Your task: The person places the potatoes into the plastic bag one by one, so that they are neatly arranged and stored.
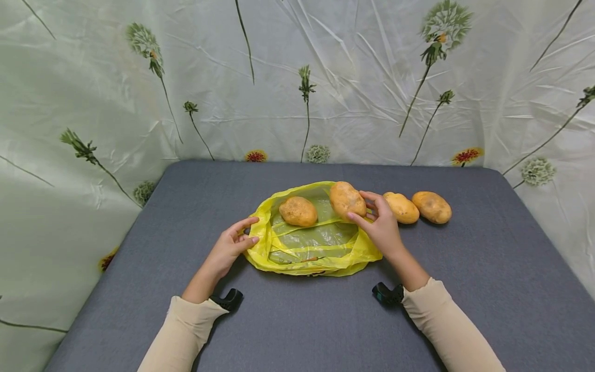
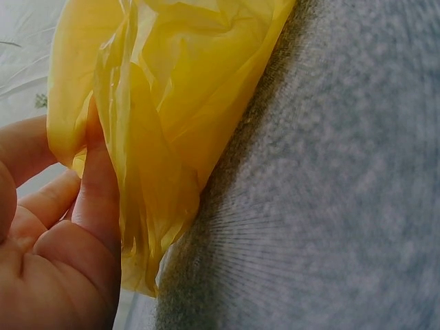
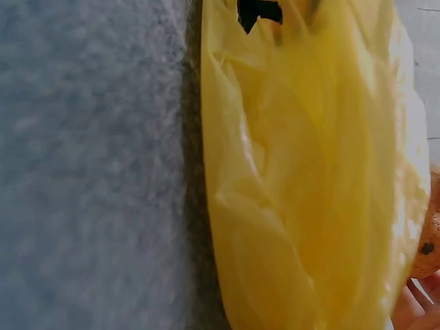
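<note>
A yellow plastic bag (image 1: 369,249) lies spread on the table with its mouth facing up. My left hand (image 1: 228,249) pinches the bag's left rim between thumb and fingers, the thin plastic folded between them in the left wrist view. Above the right part of the opening, my right hand (image 1: 385,226) grips a potato (image 1: 346,200) by its right side. Another potato (image 1: 298,212) is within the bag, toward its far left. In the right wrist view, the bag's side (image 3: 309,179) covers most of the held potato (image 3: 430,230).
Beyond my right hand, two more potatoes sit side by side on the grey table (image 1: 307,325), a nearer one (image 1: 402,208) and one farther right (image 1: 432,207). A flower-patterned curtain (image 1: 274,103) hangs behind the table's far edge.
</note>
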The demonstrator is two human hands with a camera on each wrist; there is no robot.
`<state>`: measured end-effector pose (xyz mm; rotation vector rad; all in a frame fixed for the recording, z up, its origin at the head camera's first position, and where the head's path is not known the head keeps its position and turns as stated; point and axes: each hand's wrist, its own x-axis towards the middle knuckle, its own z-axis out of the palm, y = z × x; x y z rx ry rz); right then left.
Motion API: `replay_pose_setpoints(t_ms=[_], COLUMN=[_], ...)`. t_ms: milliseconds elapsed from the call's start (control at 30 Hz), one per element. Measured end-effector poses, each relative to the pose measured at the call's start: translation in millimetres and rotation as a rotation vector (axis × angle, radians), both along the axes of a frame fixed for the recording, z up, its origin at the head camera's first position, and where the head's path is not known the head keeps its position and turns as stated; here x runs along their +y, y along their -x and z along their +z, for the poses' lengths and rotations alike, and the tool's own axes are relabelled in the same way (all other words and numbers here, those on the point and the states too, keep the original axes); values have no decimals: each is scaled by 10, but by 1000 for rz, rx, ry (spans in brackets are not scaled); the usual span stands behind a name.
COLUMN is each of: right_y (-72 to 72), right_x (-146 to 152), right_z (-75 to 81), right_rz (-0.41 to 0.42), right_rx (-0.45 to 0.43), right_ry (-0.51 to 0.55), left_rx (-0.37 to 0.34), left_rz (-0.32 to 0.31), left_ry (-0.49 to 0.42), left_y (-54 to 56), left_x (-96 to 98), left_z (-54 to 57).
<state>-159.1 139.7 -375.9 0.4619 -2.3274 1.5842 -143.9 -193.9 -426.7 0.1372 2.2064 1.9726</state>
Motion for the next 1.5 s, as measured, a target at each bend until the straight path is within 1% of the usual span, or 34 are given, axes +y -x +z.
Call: replay_pose_setpoints(t_ms=[233, 433, 500, 667, 733, 1000, 1167, 1267, 1500], right_y=[77, 131, 175, 335, 371, 418, 440, 451, 439], right_x=[-112, -164, -162, -132, -134, -170, -190, -195, -192], right_z=[-12, -49, -98, -315, -363, -386, -395, -406, -411], right_rz=[20, 30, 30, 29, 33, 42, 58, 73, 88], right_rx=[-74, -121, -139, -185, -210, -323, -378, -385, -365], right_ry=[-2, 0, -2, -22, -24, -43, -30, -21, -1], left_rx=[3, 1, 1, 3, 4, 14, 21, 23, 25], left_rz=[-1, 0, 0, 0, 0, 0, -4, -7, -5], left_ry=[7, 7, 6, 6, 6, 5, 4, -3, -4], left_y=[-1, -6, -6, -3, 0, -2, 0, 3, 3], left_x=[4, 1, 0, -6, -10, -7, -4, -3, -9], left_z=[-5, -1, 2, 0, -7, -6, -6, -5, -12])
